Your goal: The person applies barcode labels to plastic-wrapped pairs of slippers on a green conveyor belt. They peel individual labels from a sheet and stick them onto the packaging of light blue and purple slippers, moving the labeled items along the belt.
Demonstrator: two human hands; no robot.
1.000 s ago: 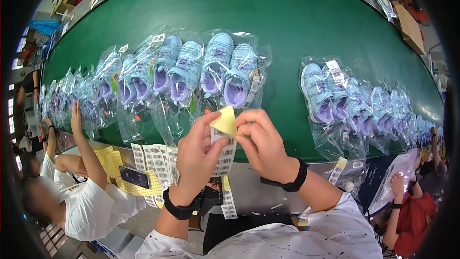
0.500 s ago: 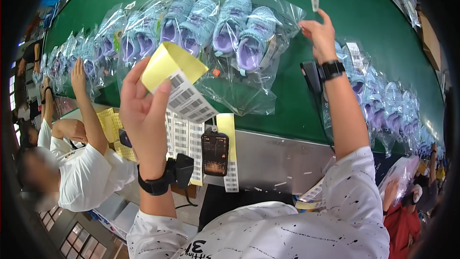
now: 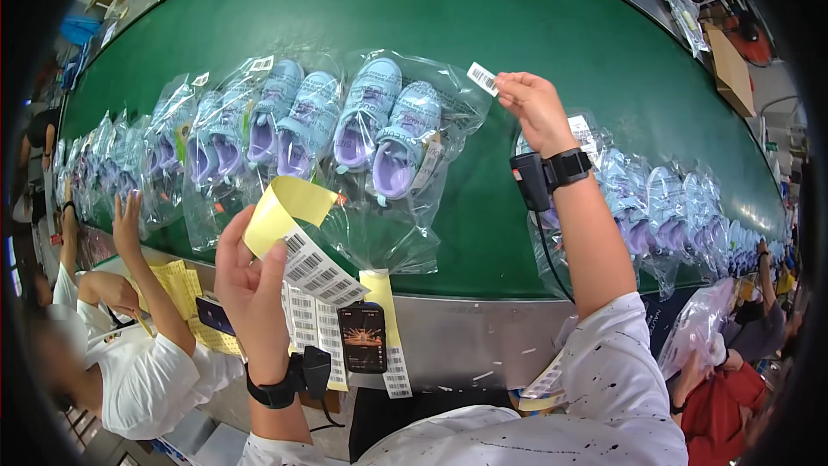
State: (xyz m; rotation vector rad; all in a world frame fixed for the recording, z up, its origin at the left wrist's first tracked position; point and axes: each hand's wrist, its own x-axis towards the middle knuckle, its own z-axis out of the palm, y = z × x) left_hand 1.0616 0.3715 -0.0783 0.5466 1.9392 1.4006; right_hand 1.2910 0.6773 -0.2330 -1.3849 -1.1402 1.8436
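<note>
My left hand (image 3: pixel 259 302) is closed on a strip of white barcode labels (image 3: pixel 321 269), whose yellow backing curls over at the top. Between the fingertips of my right hand (image 3: pixel 536 110) is one small barcode label (image 3: pixel 482 78). It is by the upper right corner of a clear plastic bag (image 3: pixel 457 125). Inside that bag lies a pair of light blue shoes (image 3: pixel 369 108) with lilac linings; a white tag shows beside the right shoe. I cannot tell whether the label touches the plastic.
Bagged shoes (image 3: pixel 293 112) run leftward along the green table (image 3: pixel 483 233), and more bagged shoes (image 3: pixel 668 207) run to the right. A phone (image 3: pixel 362 338) and label sheets (image 3: pixel 302 315) are at the near edge. A co-worker (image 3: pixel 164 362) reaches in from the left; others work at right.
My view has shifted, so the table appears lower. The label, earlier upright on my right index fingertip, now slants between the fingertips over the bag's corner. My left hand still holds the strip.
</note>
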